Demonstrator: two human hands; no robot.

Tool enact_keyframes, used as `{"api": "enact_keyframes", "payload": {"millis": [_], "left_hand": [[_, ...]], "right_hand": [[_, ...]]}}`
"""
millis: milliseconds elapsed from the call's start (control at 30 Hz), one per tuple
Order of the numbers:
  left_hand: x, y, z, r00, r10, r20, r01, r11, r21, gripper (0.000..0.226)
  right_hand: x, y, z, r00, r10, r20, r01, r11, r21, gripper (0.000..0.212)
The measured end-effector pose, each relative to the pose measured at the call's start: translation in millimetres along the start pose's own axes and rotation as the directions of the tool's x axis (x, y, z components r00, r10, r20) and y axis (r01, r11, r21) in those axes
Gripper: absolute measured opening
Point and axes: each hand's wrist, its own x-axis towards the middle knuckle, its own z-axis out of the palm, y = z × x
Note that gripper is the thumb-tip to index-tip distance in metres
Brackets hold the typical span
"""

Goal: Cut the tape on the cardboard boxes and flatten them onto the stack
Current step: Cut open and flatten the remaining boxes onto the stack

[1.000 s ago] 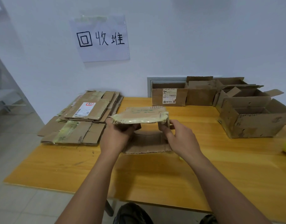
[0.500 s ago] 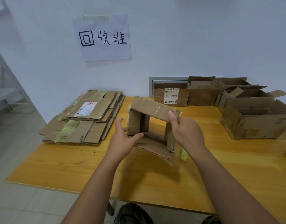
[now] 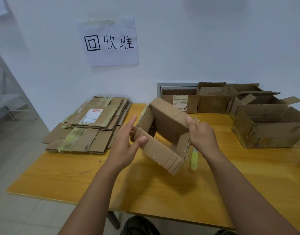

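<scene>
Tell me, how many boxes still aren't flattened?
About 5: one in the hands, a labelled one by the wall, one beside it, one behind, a big one far right. Others may be hidden.

Recycling workroom: flattened cardboard stack (image 3: 88,128), wall sign (image 3: 110,42).

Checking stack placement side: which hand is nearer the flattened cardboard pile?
Left. The left hand, on the held box's left end, sits just right of the flattened cardboard pile. The right hand grips the box's far end, farther away.

bright, even indoor light, soft shadows on the table (image 3: 78,175), wide-angle bending at edges, slight softness overall.
</scene>
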Motion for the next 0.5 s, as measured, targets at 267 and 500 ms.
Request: {"api": "enact_keyframes", "payload": {"millis": [267,500], "left_hand": [[5,-8,11,0.964,-0.196,0.181,0.144,0.953,0.266,0.068],[27,10,34,0.935,-0.352,-0.04,0.352,0.912,0.212,0.077]], "right_hand": [[-23,-2,22,0.999,-0.033,0.032,0.037,0.992,-0.12,0.064],[-36,-7,19,0.991,-0.135,-0.011,0.132,0.981,-0.141,0.059]]}}
